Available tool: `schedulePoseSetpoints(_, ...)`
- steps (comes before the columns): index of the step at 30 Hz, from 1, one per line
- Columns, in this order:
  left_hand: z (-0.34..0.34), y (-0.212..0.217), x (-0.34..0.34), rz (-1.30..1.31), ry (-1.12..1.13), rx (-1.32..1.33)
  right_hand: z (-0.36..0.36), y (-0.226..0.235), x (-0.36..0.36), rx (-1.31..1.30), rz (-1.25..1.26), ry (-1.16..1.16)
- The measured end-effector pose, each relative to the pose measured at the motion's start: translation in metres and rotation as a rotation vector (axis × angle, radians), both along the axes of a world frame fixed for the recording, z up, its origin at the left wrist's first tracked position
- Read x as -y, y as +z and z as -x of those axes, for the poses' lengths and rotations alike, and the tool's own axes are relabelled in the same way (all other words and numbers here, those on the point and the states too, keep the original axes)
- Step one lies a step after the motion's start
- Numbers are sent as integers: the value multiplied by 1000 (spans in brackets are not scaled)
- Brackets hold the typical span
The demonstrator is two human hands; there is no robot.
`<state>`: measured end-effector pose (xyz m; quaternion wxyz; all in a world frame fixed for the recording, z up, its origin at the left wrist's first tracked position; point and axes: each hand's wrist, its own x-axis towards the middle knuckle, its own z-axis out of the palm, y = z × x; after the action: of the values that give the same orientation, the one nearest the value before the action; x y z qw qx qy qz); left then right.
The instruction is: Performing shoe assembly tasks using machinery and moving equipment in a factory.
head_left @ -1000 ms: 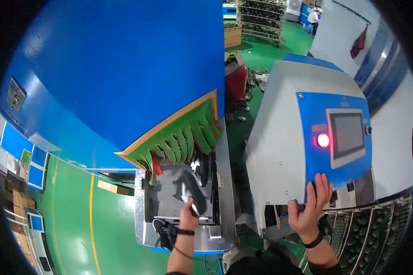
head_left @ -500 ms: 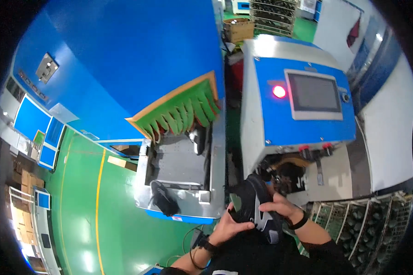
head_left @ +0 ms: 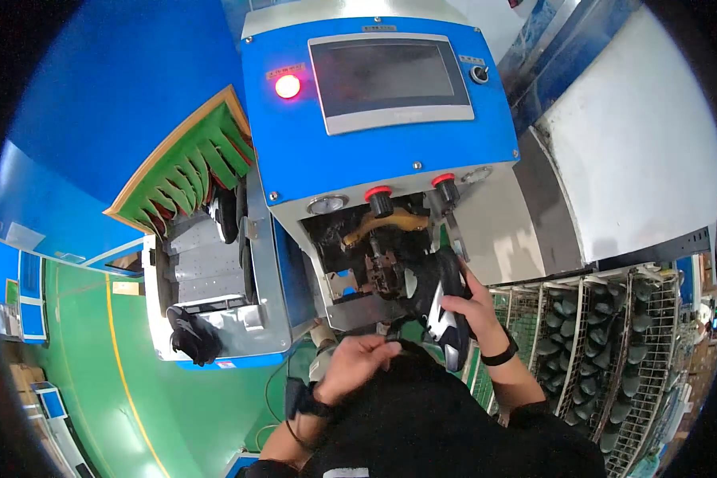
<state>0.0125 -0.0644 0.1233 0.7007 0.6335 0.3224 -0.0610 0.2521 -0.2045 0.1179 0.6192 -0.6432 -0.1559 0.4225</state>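
My right hand (head_left: 476,311) grips a black shoe (head_left: 446,291) with white and grey panels, its thumb on the side and its fingers behind. The shoe is tilted at the front of a blue and white machine (head_left: 271,143), close to the dark metal clamp (head_left: 382,271) in its opening. Whether the shoe touches the clamp I cannot tell. My left hand (head_left: 358,362) is apart from the shoe, below the opening and in front of my black top. Its fingers are curled together; anything inside them is hidden.
Left, another black shoe (head_left: 193,336) sits on the metal ledge of a conveyor (head_left: 199,263). A black and white shoe (head_left: 225,213) is by the green strip curtain (head_left: 195,187). A wire rack (head_left: 577,358) with several dark shoe-shaped pieces stands right. The machine has a screen (head_left: 390,76) and lit red lamp (head_left: 287,86).
My view has swung right toward the machine. My left hand has let go of the shoe and drawn away from it. The right hand keeps the shoe, which is now nearer the clamp.
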Motion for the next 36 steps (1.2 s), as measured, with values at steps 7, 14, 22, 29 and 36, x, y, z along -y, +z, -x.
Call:
schedulePoseSetpoints(7,-10,-40,-12,218,191,-68,0,-18,-56,720,147,184)
schedulePoseSetpoints(14,-5,-117,-30,585,572,38,38,-20,-113,1145,760,430)
schedulePoseSetpoints(22,-1,-143,-49,603,485,84,42,-40,-132,1169,812,265)
schedulePoseSetpoints(29,18,-135,-64,597,438,-36,51,-59,-120,1291,682,76)
schedulePoseSetpoints(36,15,-93,-73,554,56,5,116,-47,-55,1204,462,-121)
